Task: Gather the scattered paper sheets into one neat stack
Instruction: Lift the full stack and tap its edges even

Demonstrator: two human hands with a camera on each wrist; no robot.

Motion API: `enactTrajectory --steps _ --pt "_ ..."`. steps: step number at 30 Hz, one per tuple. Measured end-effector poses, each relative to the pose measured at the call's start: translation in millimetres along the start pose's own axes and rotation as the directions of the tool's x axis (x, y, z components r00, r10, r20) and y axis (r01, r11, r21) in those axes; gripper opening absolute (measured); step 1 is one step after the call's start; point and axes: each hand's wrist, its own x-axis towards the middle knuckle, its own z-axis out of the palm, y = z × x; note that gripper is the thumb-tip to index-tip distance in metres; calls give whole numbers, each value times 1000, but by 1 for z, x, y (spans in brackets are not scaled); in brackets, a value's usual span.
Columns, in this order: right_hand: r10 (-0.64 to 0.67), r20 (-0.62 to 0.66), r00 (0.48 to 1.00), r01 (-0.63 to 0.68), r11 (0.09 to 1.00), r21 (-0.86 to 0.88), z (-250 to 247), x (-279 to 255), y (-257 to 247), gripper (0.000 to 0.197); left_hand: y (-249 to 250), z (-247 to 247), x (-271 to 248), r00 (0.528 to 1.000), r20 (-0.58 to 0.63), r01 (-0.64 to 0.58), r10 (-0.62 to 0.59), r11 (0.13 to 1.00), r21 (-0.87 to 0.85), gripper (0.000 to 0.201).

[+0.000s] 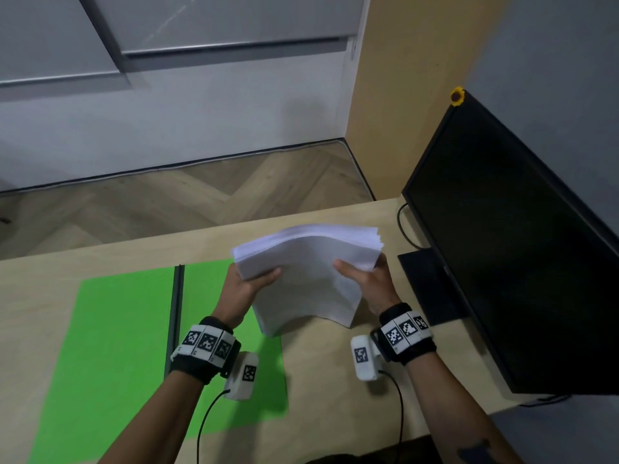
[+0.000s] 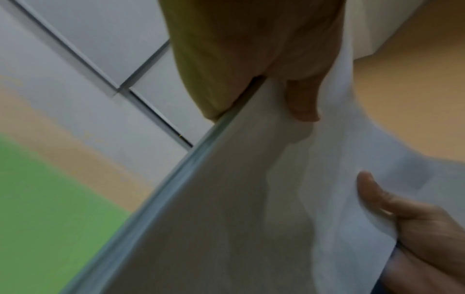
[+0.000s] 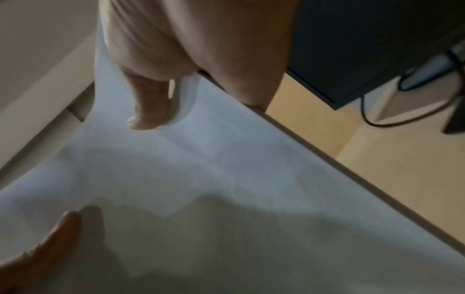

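We see both hands gripping one thick stack of paper sheets (image 1: 311, 279), held up between them, its lower edge near or on the table (image 1: 335, 380); we cannot tell whether it touches. The left hand (image 1: 249, 284) clasps the stack's left side, thumb on the front face, fingers hidden behind the sheets. The right hand (image 1: 365, 281) clasps the right side the same way, thumb pressed on the top sheet, fingers out of sight behind. The stack bows between the hands, and its far edge fans slightly uneven.

Below and left of the left hand lies a green mat (image 1: 117, 346), crossed by a dark strip (image 1: 175, 313); the left forearm covers part of it. Right of the right hand stands a dark monitor (image 1: 522, 246), cut off at the frame edge, its base (image 1: 432, 283) partly hidden behind the right wrist.

Both wrist views are blurred: only thumbs, palms and paper read clearly.
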Motion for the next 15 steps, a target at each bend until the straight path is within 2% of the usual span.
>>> enactTrajectory --steps 3,7,9,11,12,15 --pt "-59 -22 998 59 998 -16 4 -7 -19 21 23 2 -6 996 -43 -79 80 997 12 31" --pt "-264 44 964 262 964 43 11 -20 -57 48 63 3 -17 963 -40 -267 268 964 7 32" --pt "-303 29 953 299 950 92 12 -24 -61 47 70 1 -22 946 -23 -324 324 946 3 35" --pt "-281 26 959 279 957 80 13 -24 -52 32 60 -5 -25 953 -10 -301 302 953 32 39" --pt "-242 29 970 240 969 49 14 -23 -41 29 48 -9 -25 968 -3 -250 251 967 51 45" --pt "4 50 999 -4 1000 12 15 -13 7 27 -2 -20 -21 1000 -6 -4 4 997 72 72"
